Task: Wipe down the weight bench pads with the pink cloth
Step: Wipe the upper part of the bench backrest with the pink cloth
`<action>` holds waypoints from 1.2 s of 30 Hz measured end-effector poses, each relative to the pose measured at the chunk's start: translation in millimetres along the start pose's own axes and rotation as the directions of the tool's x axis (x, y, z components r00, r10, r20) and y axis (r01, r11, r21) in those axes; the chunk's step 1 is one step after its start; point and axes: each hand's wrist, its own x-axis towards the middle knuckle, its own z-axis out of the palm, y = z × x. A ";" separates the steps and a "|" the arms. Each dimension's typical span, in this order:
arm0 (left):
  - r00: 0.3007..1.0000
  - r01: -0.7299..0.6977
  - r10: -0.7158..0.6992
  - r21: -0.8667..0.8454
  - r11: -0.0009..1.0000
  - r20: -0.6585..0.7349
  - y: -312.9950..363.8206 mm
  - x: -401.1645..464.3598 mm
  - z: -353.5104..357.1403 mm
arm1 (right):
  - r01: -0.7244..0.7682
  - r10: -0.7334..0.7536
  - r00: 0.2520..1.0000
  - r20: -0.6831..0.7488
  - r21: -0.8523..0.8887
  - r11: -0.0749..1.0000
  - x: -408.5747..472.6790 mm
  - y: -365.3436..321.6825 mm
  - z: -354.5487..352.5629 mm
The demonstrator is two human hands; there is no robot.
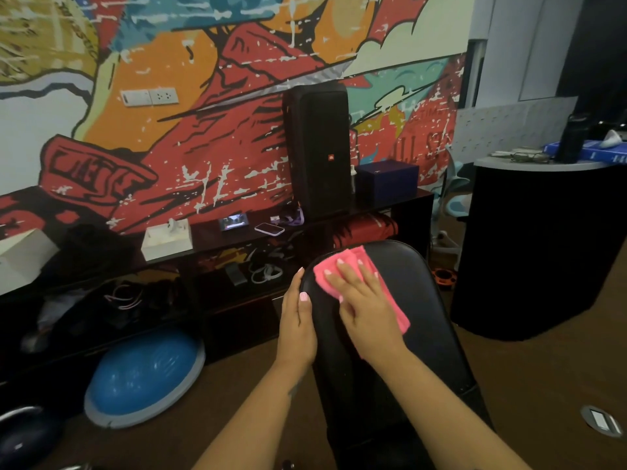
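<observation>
Under right-hand fingers (342, 270), pink cloth (359, 262) lies flat.

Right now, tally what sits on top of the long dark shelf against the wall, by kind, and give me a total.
Speaker: 1
Tissue box: 1
Phones: 2, one lying flat, one propped with its screen lit
Dark blue box: 1
Small white bottle: 1
Purple strap: 1
Total: 7. The shelf's dim left end is too dark to count.

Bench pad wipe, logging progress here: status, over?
Right hand flat on pink cloth, pressing it on the bench pad. Left hand steadies pad's left edge. Nothing in the way.
</observation>
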 end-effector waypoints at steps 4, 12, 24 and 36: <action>1.000 0.012 -0.012 0.003 1.000 0.025 2.4 -1.1 -2.3 | 0.066 -0.065 0.996 0.053 -0.024 0.998 -23.4 23.8 -7.4; 0.999 0.014 -0.014 0.001 1.000 0.048 7.8 2.3 -6.3 | -0.159 0.158 0.987 -0.031 -0.020 0.987 -0.9 0.3 -12.2; 0.991 0.079 -0.055 -0.192 0.978 0.124 5.8 0.7 -10.3 | 0.151 -0.134 0.975 0.179 -0.087 0.985 -72.7 8.4 -1.1; 0.991 0.044 -0.031 -0.094 0.995 0.132 2.8 1.6 -14.5 | 0.064 -0.055 0.993 0.104 -0.090 0.994 -65.3 -16.5 13.8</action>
